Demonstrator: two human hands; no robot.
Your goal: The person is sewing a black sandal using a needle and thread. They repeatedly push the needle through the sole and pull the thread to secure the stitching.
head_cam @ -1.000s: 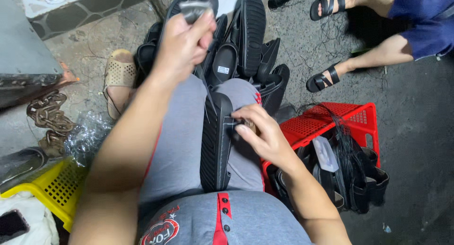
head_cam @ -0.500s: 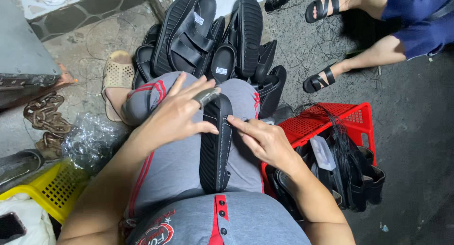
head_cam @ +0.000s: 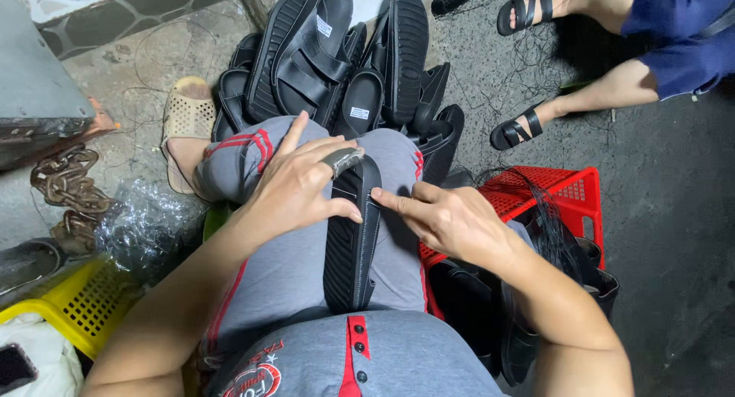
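We hold a black sandal [head_cam: 351, 248] on edge on our lap, sole to the left. Our left hand [head_cam: 295, 184] has come down from the pile since a second ago and now rests on the toe end, a small grey tool [head_cam: 341, 160] loosely between its fingers. Our right hand [head_cam: 448, 217] is open, index fingertip pressing the stitched edge; it grips nothing. So the work is now on this sandal. Beside us stands a red crate [head_cam: 570, 190]; further on, the pile of sandals [head_cam: 344, 60], then another person's feet.
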